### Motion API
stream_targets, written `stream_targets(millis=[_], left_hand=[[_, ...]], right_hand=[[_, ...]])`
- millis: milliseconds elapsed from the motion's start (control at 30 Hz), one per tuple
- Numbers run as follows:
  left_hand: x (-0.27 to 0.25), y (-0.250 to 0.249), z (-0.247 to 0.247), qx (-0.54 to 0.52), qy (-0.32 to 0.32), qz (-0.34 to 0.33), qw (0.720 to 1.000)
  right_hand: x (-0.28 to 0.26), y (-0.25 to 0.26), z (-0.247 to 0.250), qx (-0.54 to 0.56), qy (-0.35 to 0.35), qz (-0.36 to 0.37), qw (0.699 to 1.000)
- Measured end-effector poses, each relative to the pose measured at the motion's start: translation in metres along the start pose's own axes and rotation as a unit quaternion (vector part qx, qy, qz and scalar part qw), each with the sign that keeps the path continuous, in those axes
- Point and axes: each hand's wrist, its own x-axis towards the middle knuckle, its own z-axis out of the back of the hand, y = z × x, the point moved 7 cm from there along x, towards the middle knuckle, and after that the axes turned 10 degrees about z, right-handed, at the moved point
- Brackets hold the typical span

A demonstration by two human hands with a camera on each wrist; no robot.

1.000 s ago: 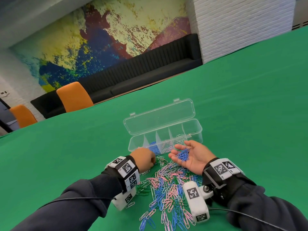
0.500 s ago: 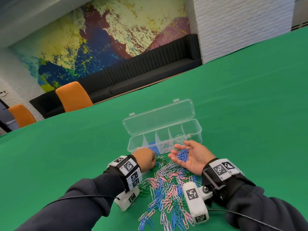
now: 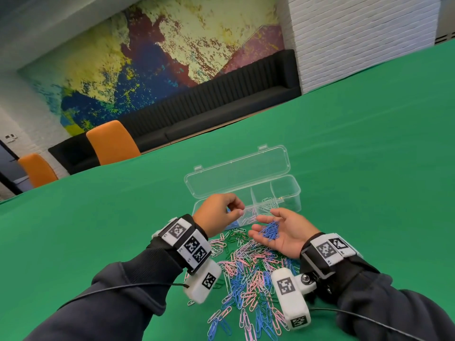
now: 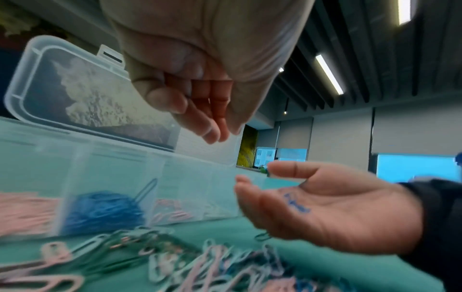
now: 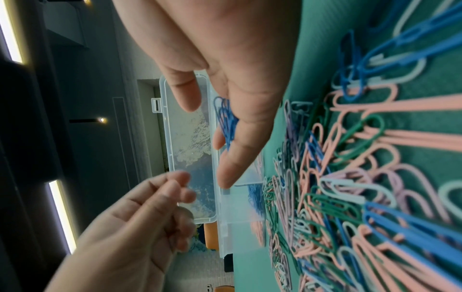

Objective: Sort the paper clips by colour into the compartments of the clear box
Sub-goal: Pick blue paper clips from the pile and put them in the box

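Note:
The clear box (image 3: 293, 195) stands on the green table with its lid (image 3: 236, 175) tipped back. In the left wrist view its compartments show pink clips (image 4: 25, 213), blue clips (image 4: 100, 211) and more pink ones (image 4: 172, 211). My right hand (image 3: 285, 237) lies palm up in front of the box, with a small heap of blue clips (image 3: 270, 232) resting on the palm. My left hand (image 3: 219, 212) hovers at the box's front wall, fingers curled toward the thumb (image 4: 215, 134); no clip shows between them. The mixed pile (image 3: 248, 271) of pink, blue, green and white clips lies between my wrists.
Bare green table (image 3: 369, 168) stretches right of and behind the box. Two orange chairs (image 3: 112, 141) and a black bench (image 3: 221, 104) stand beyond the far edge. Thin cables run from both wrist cameras across my sleeves.
My left hand has lifted off the pile's left edge and moved up and right to the box front, close to my right fingertips. The right hand has stayed put.

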Motion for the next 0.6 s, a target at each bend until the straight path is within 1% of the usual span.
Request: stream_targets(millis=[67,100,200,267,300,367,433,600], left_hand=[[-0.004,0.009,-0.004,0.043,0.012,-0.002,0.999],[-0.007,0.015,-0.009,0.06,0.03,-0.003,0.998],[-0.024,0.026,-0.03,0.089,0.124,-0.034,0.988],[-0.036,0.029,-0.047,0.112,0.188,-0.063,0.974],[-0.04,0.03,-0.054,0.128,0.209,-0.074,0.967],[-0.042,0.031,-0.064,0.161,0.222,-0.086,0.958],[-0.039,0.03,-0.066,0.188,0.208,-0.086,0.956],[-0.032,0.03,-0.067,0.198,0.203,-0.075,0.956]], right_hand=[[0.0,0.003,0.0,0.02,0.007,0.005,1.0],[0.0,0.004,0.0,0.031,0.009,0.008,0.999],[0.001,0.005,-0.001,0.056,0.012,0.015,0.998],[0.002,0.005,-0.001,0.058,0.011,0.016,0.998],[0.003,0.005,-0.001,0.056,0.01,0.016,0.998],[0.002,0.004,-0.001,0.053,0.009,0.017,0.998],[0.002,0.004,-0.001,0.055,0.01,0.018,0.998],[0.002,0.005,0.0,0.044,0.005,0.021,0.999]])
